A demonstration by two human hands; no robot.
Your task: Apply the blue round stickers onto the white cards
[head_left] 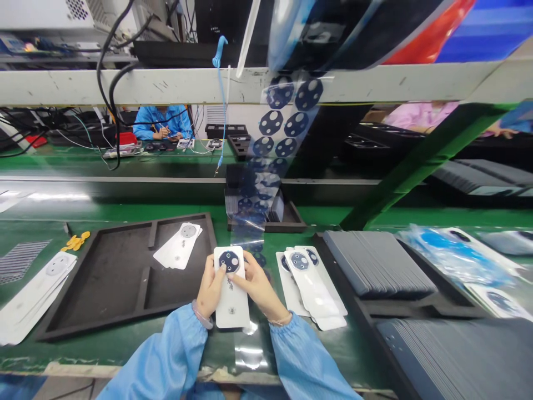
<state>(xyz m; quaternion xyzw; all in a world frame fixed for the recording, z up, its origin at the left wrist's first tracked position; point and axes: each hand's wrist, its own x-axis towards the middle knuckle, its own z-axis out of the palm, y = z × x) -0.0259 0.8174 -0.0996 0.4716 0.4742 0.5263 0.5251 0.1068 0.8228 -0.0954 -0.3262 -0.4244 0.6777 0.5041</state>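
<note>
A white phone back cover (pixel 232 303) stands almost upright in front of me, with a round dark camera patch (pixel 229 261) near its top and small dark print below. My left hand (pixel 209 289) grips its left edge, thumb at the patch's lower rim. From the right side, my right hand (pixel 262 289) also holds the cover, a fingertip just under the patch. Behind my hands hangs a clear film strip (pixel 270 147) carrying two columns of round dark patches. Several similar covers with dark patches (pixel 310 286) lie overlapping to the right of my right hand.
A black divided tray (pixel 120 278) at left holds a few white covers (pixel 181 244); more covers (pixel 37 294) lie beside it. Trays of stacked grey sheets (pixel 378 264) occupy the right. A green post (pixel 416 172) slants overhead. Across the bench sits a person in blue (pixel 164 122).
</note>
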